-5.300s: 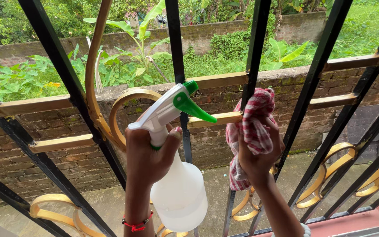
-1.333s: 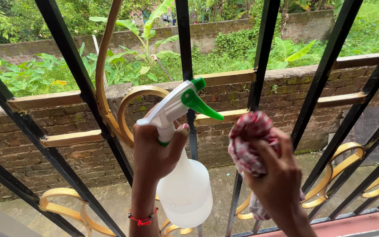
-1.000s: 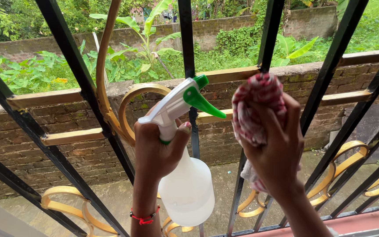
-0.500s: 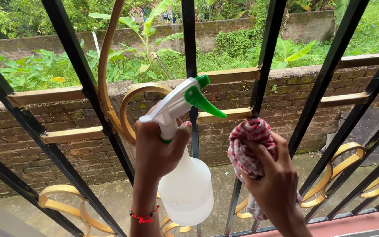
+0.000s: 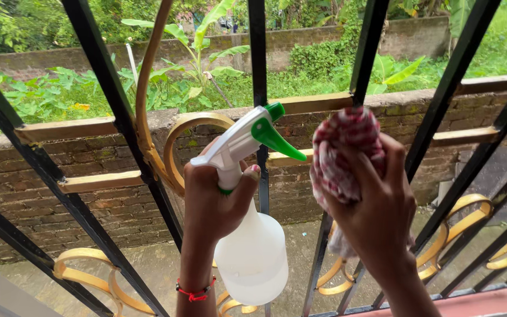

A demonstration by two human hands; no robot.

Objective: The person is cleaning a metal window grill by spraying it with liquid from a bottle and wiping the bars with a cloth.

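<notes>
The left hand (image 5: pixel 215 202) is wrapped around the neck of a spray bottle (image 5: pixel 247 235), a rounded, cloudy plastic body with a white head and a glossy green trigger pointing toward 4 o'clock. The forearm rises straight from the bottom edge, a red thread bracelet (image 5: pixel 193 292) at the wrist. At 3 o'clock from the bottle, the right hand (image 5: pixel 377 205) clutches a bunched red-and-white checked cloth (image 5: pixel 341 155), soft and crumpled, pressed against a black metal bar (image 5: pixel 366 47) of the window grille. Gold-painted curls and flat crosspieces (image 5: pixel 98 182) join the bars. A mossy brick wall (image 5: pixel 60 217) stands beyond.
</notes>
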